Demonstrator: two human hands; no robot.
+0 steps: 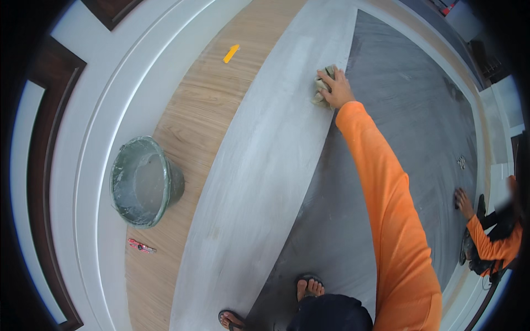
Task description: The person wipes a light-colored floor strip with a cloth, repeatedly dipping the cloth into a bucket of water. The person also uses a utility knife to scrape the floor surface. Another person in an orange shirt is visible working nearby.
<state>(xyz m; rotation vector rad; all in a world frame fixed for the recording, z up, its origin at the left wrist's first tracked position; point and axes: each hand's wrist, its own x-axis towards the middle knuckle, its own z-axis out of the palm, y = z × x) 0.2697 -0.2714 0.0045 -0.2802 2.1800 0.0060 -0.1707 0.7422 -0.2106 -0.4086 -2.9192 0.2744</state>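
My right hand (337, 89), at the end of an orange sleeve, presses a crumpled, damp-looking beige-grey rag (321, 92) against the floor. Its fingers are spread over the cloth. Beneath the rag runs a pale grey floor strip (248, 165), close to where it meets the dark grey floor (397, 82). My left hand is out of view. Off to the left, a green bucket (176, 178) holds cloudy grey water and has pale smears on its inside wall. It stands on wood-look flooring (194, 120).
A small red-and-grey hand tool (141, 246) lies below the bucket. Farther up is a yellow arrow marker (231, 53). My sandalled feet (308, 286) are at the bottom. At right, a co-worker (492, 244) crouches, one hand on the dark floor near a small crumpled pale item (461, 162).
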